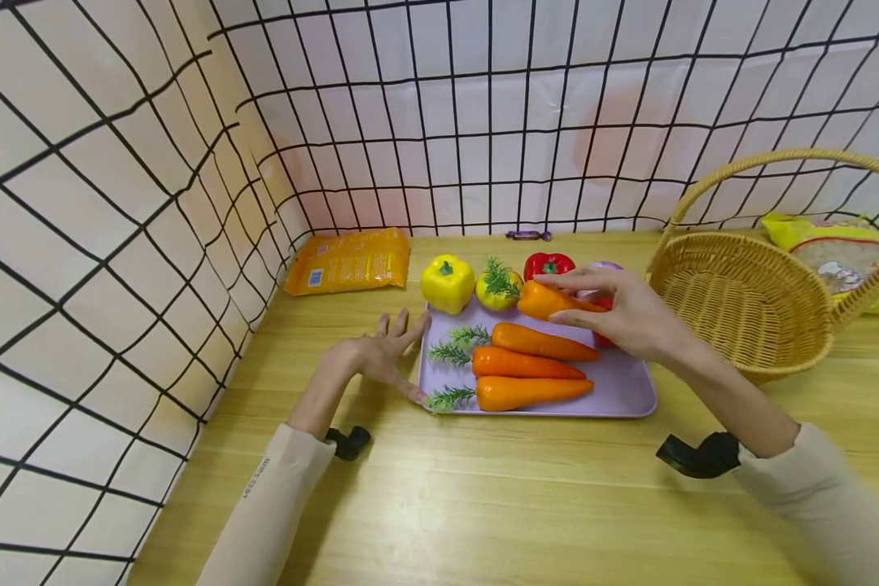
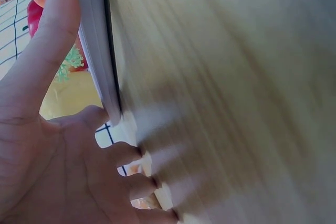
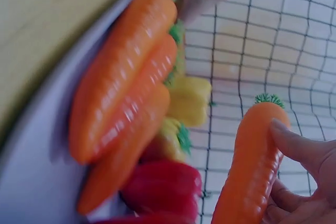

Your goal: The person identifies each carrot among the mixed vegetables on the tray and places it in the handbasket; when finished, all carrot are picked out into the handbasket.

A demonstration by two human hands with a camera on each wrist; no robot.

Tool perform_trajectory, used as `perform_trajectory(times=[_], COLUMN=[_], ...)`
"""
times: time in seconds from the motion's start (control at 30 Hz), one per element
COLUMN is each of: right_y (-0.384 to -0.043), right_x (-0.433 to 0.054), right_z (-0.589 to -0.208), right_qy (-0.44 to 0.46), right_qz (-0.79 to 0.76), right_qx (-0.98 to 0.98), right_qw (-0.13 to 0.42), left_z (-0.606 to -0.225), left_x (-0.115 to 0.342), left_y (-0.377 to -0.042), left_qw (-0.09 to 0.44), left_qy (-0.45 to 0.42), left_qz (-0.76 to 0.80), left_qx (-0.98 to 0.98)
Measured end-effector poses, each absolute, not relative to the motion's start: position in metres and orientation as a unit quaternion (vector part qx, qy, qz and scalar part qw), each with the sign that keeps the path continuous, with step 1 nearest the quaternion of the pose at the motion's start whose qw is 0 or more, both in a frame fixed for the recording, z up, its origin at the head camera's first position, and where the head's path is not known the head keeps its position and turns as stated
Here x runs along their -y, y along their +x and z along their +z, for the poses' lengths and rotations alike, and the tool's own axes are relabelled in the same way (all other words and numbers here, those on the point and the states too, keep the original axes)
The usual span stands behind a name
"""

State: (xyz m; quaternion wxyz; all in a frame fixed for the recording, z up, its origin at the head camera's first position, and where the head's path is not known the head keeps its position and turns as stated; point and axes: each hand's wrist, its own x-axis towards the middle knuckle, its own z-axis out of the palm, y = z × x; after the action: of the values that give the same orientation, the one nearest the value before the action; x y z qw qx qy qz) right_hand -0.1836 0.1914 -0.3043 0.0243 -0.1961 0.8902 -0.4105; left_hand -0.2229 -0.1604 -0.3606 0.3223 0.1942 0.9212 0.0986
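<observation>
As two pale sleeves (image 1: 264,505) stretch across the worktop (image 1: 483,505), a black wrist mount (image 1: 703,456) juts out by each cuff, and just beyond sits the lilac tray (image 1: 625,399). Three carrots on it, side by side: nearest carrot (image 1: 535,393), middle carrot (image 1: 527,363), farthest carrot (image 1: 545,342), leafy tops all to the left. And look at the left hand (image 1: 381,356): fingers spread, thumb and forefinger against the tray's left end, grip wide, nothing grasped! Across from it, the right hand (image 1: 626,309) has a fourth carrot (image 1: 538,301) pinched between thumb and fingers, grip narrowed to its thickness, held up over the tray's far side. Behind, a yellow pepper (image 1: 448,285) at the far left corner, a second yellow vegetable (image 1: 492,298), partly hidden, then a red pepper (image 1: 548,264). Off right, the wicker basket (image 1: 740,301); farther back, a yellow packet (image 1: 842,252), an orange packet (image 1: 352,260) and a purple-wrapped sweet (image 1: 529,235), all before the black wire grid (image 1: 490,122).
</observation>
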Motion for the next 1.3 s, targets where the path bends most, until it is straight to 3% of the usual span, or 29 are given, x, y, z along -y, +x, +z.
perform_trajectory(times=[0.63,1.3], right_y=[-0.193,-0.207], right_x=[-0.293,-0.359], right_z=[-0.276,-0.291], right_qy=[-0.126,-0.027], right_qz=[-0.369,-0.304], right_qx=[-0.92,-0.952], right_qw=[-0.02,0.032], left_z=[-0.362,-0.363], left_x=[0.161,0.16], left_y=[-0.223,-0.223], left_qw=[0.327,0.326], left_qy=[0.193,0.191], left_qz=[0.097,0.1], left_qx=[-0.92,-0.921])
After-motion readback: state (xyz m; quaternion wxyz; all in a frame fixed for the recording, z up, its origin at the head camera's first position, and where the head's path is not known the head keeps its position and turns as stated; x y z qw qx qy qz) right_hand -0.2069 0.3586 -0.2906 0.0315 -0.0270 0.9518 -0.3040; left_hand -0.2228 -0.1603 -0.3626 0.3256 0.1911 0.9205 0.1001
